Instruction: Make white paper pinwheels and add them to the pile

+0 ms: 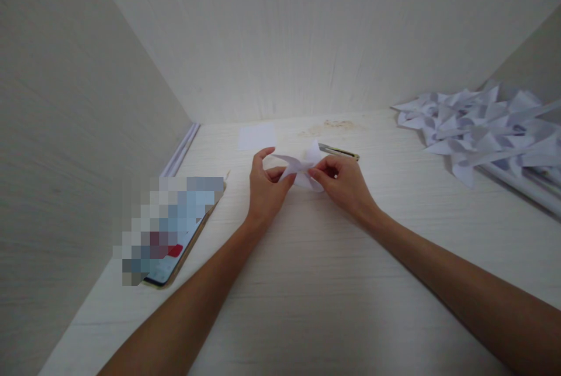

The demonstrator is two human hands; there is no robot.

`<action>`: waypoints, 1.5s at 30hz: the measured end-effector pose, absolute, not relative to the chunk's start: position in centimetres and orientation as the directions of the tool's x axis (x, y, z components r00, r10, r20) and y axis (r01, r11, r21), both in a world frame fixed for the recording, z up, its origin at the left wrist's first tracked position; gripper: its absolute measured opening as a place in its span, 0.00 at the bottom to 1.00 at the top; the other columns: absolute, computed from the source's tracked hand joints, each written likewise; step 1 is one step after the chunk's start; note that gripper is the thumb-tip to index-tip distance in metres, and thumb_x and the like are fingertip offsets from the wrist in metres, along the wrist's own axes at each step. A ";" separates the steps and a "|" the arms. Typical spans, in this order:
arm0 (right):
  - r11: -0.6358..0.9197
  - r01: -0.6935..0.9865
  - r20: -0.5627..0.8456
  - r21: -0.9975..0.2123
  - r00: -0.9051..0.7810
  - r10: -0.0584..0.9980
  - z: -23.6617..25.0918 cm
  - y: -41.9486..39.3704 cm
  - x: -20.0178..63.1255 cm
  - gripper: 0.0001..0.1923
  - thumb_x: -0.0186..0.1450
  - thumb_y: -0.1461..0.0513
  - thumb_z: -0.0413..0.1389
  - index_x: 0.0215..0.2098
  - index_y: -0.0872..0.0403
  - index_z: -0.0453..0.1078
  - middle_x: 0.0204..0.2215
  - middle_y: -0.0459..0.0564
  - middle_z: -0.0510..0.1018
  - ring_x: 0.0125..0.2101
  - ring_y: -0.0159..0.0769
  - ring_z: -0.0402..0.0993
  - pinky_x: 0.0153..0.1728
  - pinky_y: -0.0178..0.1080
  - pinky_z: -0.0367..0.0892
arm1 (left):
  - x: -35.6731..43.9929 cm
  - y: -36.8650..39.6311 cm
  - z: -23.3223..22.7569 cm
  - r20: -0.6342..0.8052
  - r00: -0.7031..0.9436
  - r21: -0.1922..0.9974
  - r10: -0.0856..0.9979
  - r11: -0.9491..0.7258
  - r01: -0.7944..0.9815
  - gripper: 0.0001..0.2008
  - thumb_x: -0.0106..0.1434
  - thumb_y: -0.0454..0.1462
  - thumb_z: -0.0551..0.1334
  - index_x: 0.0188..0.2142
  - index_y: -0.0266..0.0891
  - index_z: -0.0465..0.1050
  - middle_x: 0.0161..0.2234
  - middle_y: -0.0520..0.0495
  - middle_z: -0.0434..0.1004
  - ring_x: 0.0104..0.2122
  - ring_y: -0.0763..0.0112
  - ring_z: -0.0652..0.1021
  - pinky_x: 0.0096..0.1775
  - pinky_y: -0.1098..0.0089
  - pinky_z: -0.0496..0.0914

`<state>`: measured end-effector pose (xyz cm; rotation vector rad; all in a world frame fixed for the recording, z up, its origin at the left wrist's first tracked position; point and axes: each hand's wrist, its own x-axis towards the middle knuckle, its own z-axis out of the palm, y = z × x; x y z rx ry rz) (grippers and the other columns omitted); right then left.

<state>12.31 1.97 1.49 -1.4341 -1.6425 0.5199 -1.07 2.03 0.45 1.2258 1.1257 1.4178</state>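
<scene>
Head view:

- Left hand [266, 189] closed in a pinch on the left part of a folded white paper piece [301, 170], thumb raised above it, other fingers curled under.
- Right hand [344, 182] also closed in a pinch, gripping the right part of the same paper piece, fingertips [316, 173] meeting near its middle.
- Paper piece held between both hands, just above the white table [333, 282], near the back wall and about in the middle of the table; pointed flaps sticking out up and to the left.
- Just behind the right hand, a slim tool with a yellowish handle [339, 152], lying flat on the table, partly hidden by the paper; cannot tell exactly what kind of tool.
- Further back, near the wall, a small flat white sheet [256, 136], apart from the hands.
- At the left, a phone [175, 235] lying on the table close to the left wall, screen blurred.
- Behind the phone, along the left wall, a thin stack of white sheets [182, 148].
- At the far right, a pile of folded white paper shapes [482, 127], well apart from the hands, resting partly on more white sheets [526, 186].
- Both forearms bare, reaching forward from the bottom edge.
</scene>
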 end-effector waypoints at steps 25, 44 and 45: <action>0.323 0.754 0.459 -0.572 -0.032 0.888 1.9 0.8 11.4 0.08 0.55 0.65 0.51 0.18 0.56 0.62 0.18 0.46 0.67 0.20 0.30 0.58 0.23 0.35 0.50 | -0.8 1.4 1.2 0.246 -0.160 0.969 0.956 -0.247 0.013 0.23 0.44 0.30 0.63 0.40 0.39 0.57 0.20 0.56 0.74 0.20 0.77 0.75 0.26 0.76 0.68; 0.305 0.493 0.383 -0.815 0.063 0.922 0.9 1.5 11.1 0.09 0.52 0.65 0.54 0.16 0.55 0.61 0.15 0.43 0.65 0.18 0.28 0.58 0.21 0.34 0.53 | -0.9 1.9 0.8 0.200 -0.232 0.979 0.952 -0.201 0.019 0.23 0.42 0.31 0.64 0.38 0.39 0.58 0.17 0.57 0.72 0.17 0.77 0.72 0.22 0.77 0.64; 0.302 0.435 0.362 -0.848 0.061 0.930 0.8 1.6 11.2 0.09 0.52 0.65 0.54 0.16 0.55 0.61 0.15 0.43 0.65 0.18 0.28 0.58 0.21 0.34 0.54 | -1.0 2.0 0.8 0.182 -0.243 0.982 0.953 -0.188 -0.001 0.23 0.42 0.31 0.64 0.38 0.39 0.58 0.17 0.58 0.72 0.17 0.77 0.72 0.22 0.77 0.64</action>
